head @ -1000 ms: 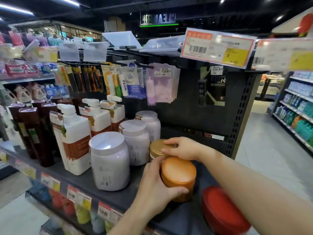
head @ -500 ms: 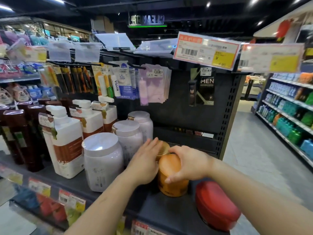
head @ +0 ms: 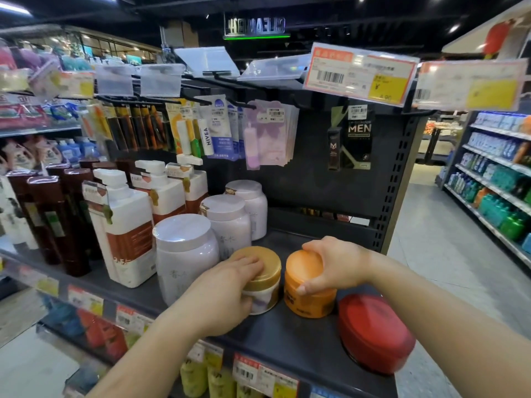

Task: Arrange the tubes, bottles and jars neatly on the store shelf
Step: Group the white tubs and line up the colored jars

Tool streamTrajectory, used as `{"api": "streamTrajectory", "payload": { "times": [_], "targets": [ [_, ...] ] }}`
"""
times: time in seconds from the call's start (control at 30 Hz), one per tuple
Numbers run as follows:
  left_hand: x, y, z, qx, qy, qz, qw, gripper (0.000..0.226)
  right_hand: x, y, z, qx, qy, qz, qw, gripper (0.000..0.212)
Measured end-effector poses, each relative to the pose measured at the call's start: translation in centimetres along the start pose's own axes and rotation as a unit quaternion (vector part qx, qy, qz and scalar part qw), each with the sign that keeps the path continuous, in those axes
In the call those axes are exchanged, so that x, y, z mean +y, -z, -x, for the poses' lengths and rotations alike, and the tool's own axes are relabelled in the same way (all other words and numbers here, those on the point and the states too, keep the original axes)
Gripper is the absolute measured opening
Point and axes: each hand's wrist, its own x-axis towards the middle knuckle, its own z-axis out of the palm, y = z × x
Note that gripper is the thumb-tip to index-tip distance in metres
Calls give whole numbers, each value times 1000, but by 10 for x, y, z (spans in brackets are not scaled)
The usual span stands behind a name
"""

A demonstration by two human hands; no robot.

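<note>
At a dark store shelf point(head: 287, 334), a person's left hand point(head: 227, 294) grips a gold-lidded jar point(head: 263, 278), fingers point(head: 247, 264) curled over the lid and thumb against its side, while the right hand point(head: 333, 264) holds an orange jar point(head: 307, 288) just beside it, fingers wrapped over the lid. Both jars stand upright near the shelf's front, between a row of three tall white jars point(head: 184, 254) on the left and a flat red tin point(head: 373, 331) on the right. White pump bottles point(head: 126, 225) stand further left.
</note>
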Motion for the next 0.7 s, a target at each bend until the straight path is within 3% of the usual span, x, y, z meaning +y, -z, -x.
{"api": "streamTrajectory", "payload": {
  "times": [0.23, 0.37, 0.47, 0.57, 0.7],
  "targets": [
    [0, 0, 3, 50, 15, 76, 996, 83, -4, -5, 4, 14, 4, -15, 1000, 104],
    [8, 10, -3, 46, -36, 78, 995, 80, -5, -8, 9, 16, 9, -21, 1000, 105],
    [9, 26, -29, -56, -46, -44, 996, 98, -7, -11, 14, 15, 10, -5, 1000, 107],
    [9, 43, -55, -186, -35, -166, 968, 103, -9, -14, 20, 11, 13, 17, 1000, 109],
    [9, 54, -71, -230, -40, -195, 953, 91, -13, -13, 30, 4, 24, 37, 999, 105]
  ]
}}
